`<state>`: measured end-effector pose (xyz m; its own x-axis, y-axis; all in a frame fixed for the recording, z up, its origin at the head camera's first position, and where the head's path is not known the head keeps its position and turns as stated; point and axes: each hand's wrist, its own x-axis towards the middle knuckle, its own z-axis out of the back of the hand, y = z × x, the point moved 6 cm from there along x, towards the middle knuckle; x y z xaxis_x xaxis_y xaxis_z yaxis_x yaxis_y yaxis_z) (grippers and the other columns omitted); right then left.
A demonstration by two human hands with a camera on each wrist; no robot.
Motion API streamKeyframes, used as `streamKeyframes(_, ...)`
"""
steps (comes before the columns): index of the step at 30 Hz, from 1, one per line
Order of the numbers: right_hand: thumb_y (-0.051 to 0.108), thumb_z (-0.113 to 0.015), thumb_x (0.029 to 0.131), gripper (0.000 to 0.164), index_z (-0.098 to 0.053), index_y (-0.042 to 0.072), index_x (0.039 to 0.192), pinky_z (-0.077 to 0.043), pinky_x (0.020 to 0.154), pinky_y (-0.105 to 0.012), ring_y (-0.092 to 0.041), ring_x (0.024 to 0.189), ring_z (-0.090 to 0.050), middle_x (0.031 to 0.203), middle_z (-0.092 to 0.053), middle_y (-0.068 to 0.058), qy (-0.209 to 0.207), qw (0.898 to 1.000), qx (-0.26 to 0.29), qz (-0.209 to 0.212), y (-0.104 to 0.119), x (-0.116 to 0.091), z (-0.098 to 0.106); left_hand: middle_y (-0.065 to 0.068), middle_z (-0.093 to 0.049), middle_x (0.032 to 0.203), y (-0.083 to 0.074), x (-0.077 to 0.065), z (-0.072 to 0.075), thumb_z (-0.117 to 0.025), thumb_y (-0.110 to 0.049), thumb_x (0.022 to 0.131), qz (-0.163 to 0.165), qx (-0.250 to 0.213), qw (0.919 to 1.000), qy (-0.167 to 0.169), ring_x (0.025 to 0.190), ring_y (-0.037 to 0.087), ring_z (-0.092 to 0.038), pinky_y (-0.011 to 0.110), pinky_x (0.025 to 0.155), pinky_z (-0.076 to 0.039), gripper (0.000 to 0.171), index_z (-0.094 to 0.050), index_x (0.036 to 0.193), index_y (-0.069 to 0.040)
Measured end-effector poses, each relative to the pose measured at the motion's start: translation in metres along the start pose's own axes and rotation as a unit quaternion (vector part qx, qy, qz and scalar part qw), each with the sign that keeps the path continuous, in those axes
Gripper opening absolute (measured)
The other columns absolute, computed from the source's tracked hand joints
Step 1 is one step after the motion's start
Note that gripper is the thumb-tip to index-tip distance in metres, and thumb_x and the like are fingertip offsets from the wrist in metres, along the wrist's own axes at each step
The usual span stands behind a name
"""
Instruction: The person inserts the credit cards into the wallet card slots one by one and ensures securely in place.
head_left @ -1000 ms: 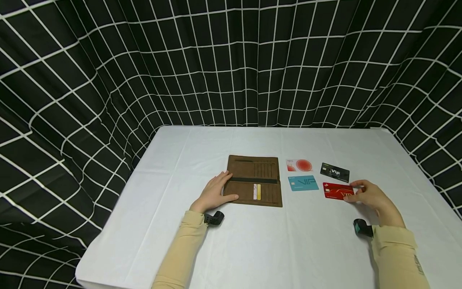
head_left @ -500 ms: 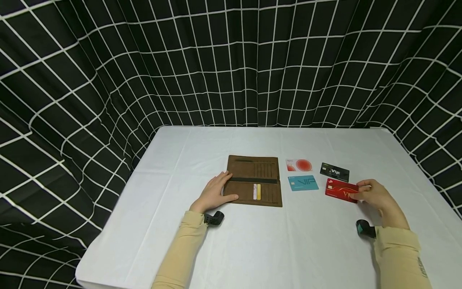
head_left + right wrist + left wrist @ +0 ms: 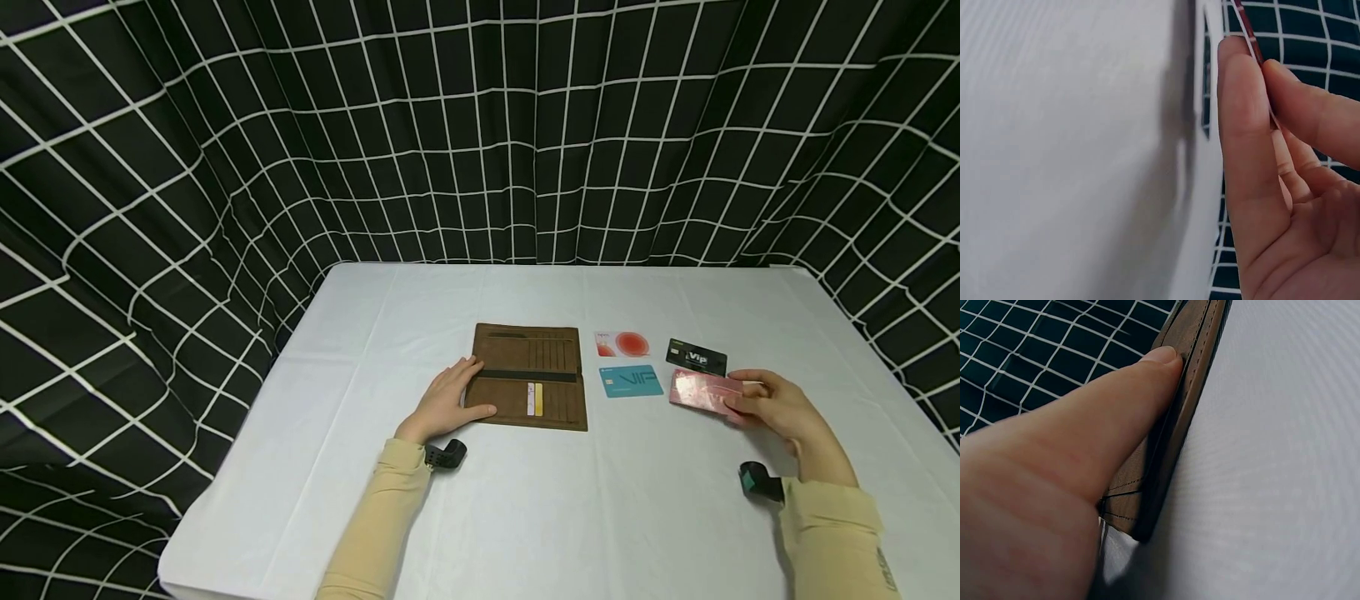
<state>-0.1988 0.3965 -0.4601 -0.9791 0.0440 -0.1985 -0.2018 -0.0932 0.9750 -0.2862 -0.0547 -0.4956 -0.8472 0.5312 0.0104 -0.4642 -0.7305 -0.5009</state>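
An unfolded brown wallet (image 3: 525,354) lies on the table, a white and a yellow card edge showing in one of its lower slots. My left hand (image 3: 441,400) rests on the wallet's left side with fingers spread; the left wrist view has the thumb (image 3: 1135,387) pressing along the wallet's stitched edge (image 3: 1200,362). At the right, my right hand (image 3: 783,412) pinches a red card (image 3: 697,390) by its right end, its face bright with glare. Seen edge-on in the right wrist view, the card (image 3: 1252,31) sits between thumb and fingers, raised off the cloth.
Just behind the red card is a black VIP card (image 3: 696,357). Between it and the wallet lie a blue VIP card (image 3: 632,382) and a white card with a red circle (image 3: 622,343). A white cloth covers the table (image 3: 600,517); black grid curtains (image 3: 536,133) surround it.
The right hand has lifted the red card off the table and tilted it, so its face now catches the light. The left hand and the wallet have stayed put.
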Motion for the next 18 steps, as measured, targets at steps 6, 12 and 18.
streamKeyframes(6, -0.008, -0.064, 0.083, 0.034, -0.060, 0.021, 0.098, -0.054, 0.062, -0.024, -0.010, 0.069, -0.062, 0.083, -0.059, 0.000, 0.024, 0.998, 0.048, 0.045, 0.017, -0.003, -0.017, 0.001, -0.016, 0.153, 0.000, 0.000, 0.000, -0.057, -0.059, 0.083, 0.002, -0.003, 1.0000, 0.005, 0.139, 0.015, -0.008, 0.034, 0.111, -0.005, 0.084, -0.024, 0.148, -0.017)
streamKeyframes(12, -0.009, -0.063, 0.083, 0.030, -0.058, 0.014, 0.102, -0.055, 0.065, -0.028, -0.011, 0.073, -0.062, 0.085, -0.056, -0.006, 0.051, 0.995, 0.053, 0.063, 0.025, -0.003, -0.038, 0.001, -0.016, 0.153, 0.001, 0.000, -0.001, -0.056, -0.061, 0.083, 0.000, 0.000, 1.0000, 0.006, 0.139, 0.015, -0.008, 0.035, 0.111, -0.006, 0.085, -0.024, 0.148, -0.017)
streamKeyframes(18, -0.007, -0.062, 0.085, 0.032, -0.047, -0.006, 0.113, -0.055, 0.067, -0.031, -0.015, 0.074, -0.063, 0.090, -0.050, -0.015, 0.075, 0.995, 0.011, 0.068, 0.028, 0.001, -0.062, 0.001, -0.016, 0.153, 0.002, 0.000, -0.001, -0.055, -0.062, 0.082, -0.002, -0.002, 1.0000, 0.002, 0.139, 0.016, -0.009, 0.035, 0.111, -0.006, 0.086, -0.024, 0.148, -0.017)
